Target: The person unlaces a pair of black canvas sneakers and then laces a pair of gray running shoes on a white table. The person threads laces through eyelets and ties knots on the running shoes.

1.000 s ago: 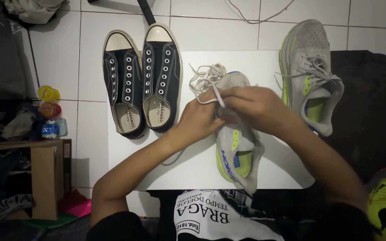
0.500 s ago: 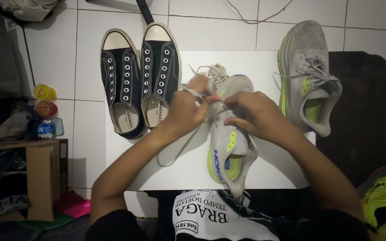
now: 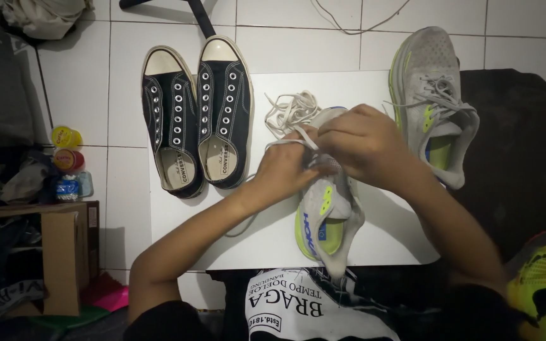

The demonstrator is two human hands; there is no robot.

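Since the earlier frame both hands have shifted up the grey running shoe (image 3: 327, 208) toward its toe, centre frame on the white board (image 3: 273, 233). Left hand (image 3: 282, 173) pinches the white lace (image 3: 289, 110); right hand (image 3: 364, 145) is closed over the tongue area, grip hidden. Risks, as a judgement: the loose lace bundle above may tangle or slip from the pinch; the shoe may roll sideways. The black sneakers (image 3: 200, 117) sit upper left, the second grey shoe (image 3: 434, 101) upper right.
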